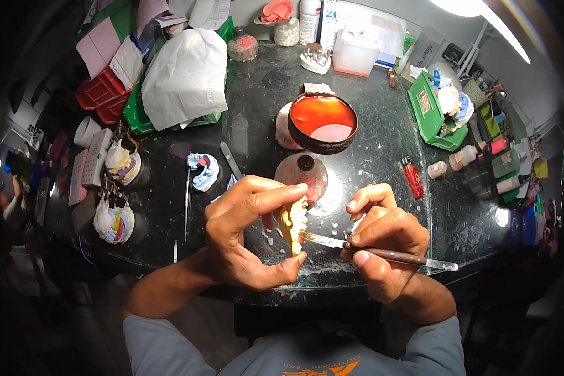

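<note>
My left hand [247, 229] pinches a yellowish, bumpy dental piece [293, 222] upright between thumb and fingers, above the near edge of the bench. In my right hand [391, 241] is a wax knife [395, 255] with a brown handle; its flat blade points left and its tip meets the piece's right side. A bit of white shows by the right fingers, too small to name. Just beyond my hands stands a round glass burner [306, 164] with a black cap. Behind it sits a dark bowl [324, 149] of glossy red-orange material.
A red lighter [412, 177] lies right of the hands. Left are a blue-white dental cast [204, 172], a metal spatula [230, 160] and mounted casts [114, 220]. Green trays [437, 119] hold more casts at right. A white sheet [187, 78] covers another tray at far left.
</note>
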{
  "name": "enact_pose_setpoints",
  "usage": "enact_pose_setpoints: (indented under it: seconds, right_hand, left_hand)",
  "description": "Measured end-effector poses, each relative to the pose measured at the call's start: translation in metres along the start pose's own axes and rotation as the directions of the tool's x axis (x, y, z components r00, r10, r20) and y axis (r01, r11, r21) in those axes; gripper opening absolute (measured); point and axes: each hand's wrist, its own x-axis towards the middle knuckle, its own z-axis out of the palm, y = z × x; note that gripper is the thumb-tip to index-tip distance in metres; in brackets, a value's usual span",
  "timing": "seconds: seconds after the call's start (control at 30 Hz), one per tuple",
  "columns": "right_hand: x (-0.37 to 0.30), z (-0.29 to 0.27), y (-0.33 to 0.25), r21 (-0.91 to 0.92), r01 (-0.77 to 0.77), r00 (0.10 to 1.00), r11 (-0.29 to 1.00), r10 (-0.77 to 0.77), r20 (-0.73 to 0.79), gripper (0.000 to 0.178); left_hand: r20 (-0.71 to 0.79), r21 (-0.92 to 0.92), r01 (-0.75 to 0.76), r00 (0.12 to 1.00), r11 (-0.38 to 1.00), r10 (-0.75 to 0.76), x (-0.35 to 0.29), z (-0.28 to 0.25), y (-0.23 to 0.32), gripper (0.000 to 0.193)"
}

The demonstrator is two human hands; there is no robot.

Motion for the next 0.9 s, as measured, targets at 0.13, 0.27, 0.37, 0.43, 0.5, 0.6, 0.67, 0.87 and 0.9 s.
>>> enact_pose_setpoints:
  seconds: [0.13, 0.27, 0.37, 0.43, 0.5, 0.6, 0.67, 0.87, 0.9]
  right_hand:
    - [0.0003, 0.0008, -0.0002, 0.003, 0.002, 1.000, 1.000, -0.002, 0.000, 0.015]
    - [0.0020, 0.0005, -0.0003, 0.007, 0.028, 0.999, 1.000, -0.029, 0.016, 0.015]
    - [0.0026, 0.0014, -0.0010, 0.029, 0.030, 0.999, 0.999, -0.031, 0.014, 0.015]
    - [0.0034, 0.0012, -0.0010, 0.028, 0.041, 0.999, 0.999, -0.041, 0.006, 0.015]
    - [0.0027, 0.0008, -0.0014, 0.020, 0.031, 0.999, 0.999, -0.031, 0.004, 0.015]
    - [0.0018, 0.0005, -0.0014, 0.024, 0.018, 1.000, 1.000, -0.018, 0.012, 0.015]
    - [0.0023, -0.0005, -0.0014, 0.036, 0.015, 1.000, 0.999, -0.016, 0.022, 0.015]
    - [0.0042, -0.0021, -0.0013, 0.044, 0.029, 0.999, 0.999, -0.030, 0.022, 0.015]
    - [0.0047, -0.0025, -0.0003, 0.050, 0.039, 0.998, 0.998, -0.041, 0.045, 0.016]
  left_hand:
    - [0.002, 0.009, -0.008, 1.000, 1.000, 0.008, 0.0005, -0.0001, -0.0003, 0.071]
    - [0.001, -0.004, 0.004, 1.000, 1.000, -0.004, -0.0003, 0.0002, -0.0002, 0.071]
    - [0.002, -0.002, 0.003, 1.000, 1.000, -0.003, -0.0006, 0.0004, -0.0004, 0.071]
    - [0.002, -0.004, -0.002, 1.000, 1.000, 0.002, 0.0000, 0.0005, -0.0006, 0.071]
    - [0.002, -0.006, -0.008, 1.000, 1.000, 0.008, 0.0007, 0.0005, -0.0003, 0.071]
    - [0.003, 0.012, -0.013, 1.000, 1.000, 0.013, 0.0007, 0.0002, -0.0001, 0.071]
    - [0.003, -0.002, -0.002, 1.000, 1.000, 0.002, -0.0002, 0.0010, -0.0007, 0.071]
    - [0.006, -0.003, -0.015, 1.000, 1.000, 0.015, 0.0008, 0.0001, 0.0001, 0.072]
    - [0.005, -0.002, -0.015, 1.000, 1.000, 0.015, 0.0006, -0.0001, -0.0001, 0.072]
